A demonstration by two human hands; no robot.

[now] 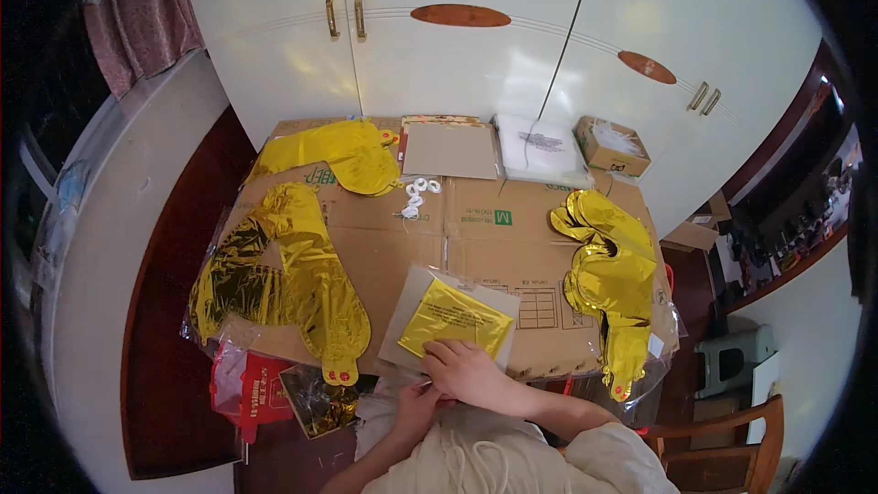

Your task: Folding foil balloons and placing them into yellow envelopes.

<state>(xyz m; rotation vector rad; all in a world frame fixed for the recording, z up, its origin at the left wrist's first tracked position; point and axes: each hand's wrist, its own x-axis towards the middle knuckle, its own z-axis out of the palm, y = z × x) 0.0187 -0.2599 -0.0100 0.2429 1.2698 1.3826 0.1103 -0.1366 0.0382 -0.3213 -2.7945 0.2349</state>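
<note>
A clear plastic bag [504, 300] lies slanted at the near middle of the cardboard-covered table. Inside it is a folded gold foil sheet [457, 316], seen through dark print. My right hand [468, 371] rests over the bag's near edge, its fingers bent and gripping there. Just below and to the left, my left hand [418, 409] is closed in a pinch at the same edge. Its fingertips are partly hidden by my right hand.
Flat gold foil balloons [315, 265] lie at left, with another balloon [366, 157] behind and more balloons [622, 274] at right. Small white rolls [413, 199], a grey board [448, 149], stacked clear bags [540, 151] and a small carton [613, 146] sit farther back. A red bag [256, 393] hangs near left.
</note>
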